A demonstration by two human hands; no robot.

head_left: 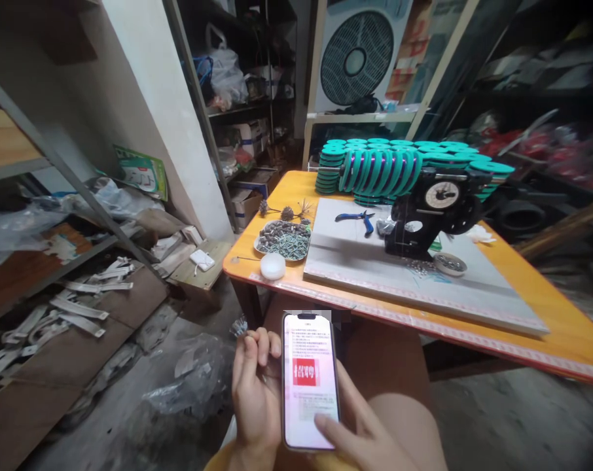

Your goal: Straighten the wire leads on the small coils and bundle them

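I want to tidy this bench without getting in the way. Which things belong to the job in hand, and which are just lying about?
In hand:
phone, between left hand and right hand, right thumb over its lit screen

Lying about, as far as I can judge:
blue-handled pliers
screws
white round tub
black machine
teal discs

Phone (310, 399): dark-rimmed, screen lit, showing lines of small text on a pale background and a red block with white characters. Held portrait, screen facing the wearer. Positioned between the left hand (257, 386) and the right hand (358, 418), whose thumb overlaps the lower screen.
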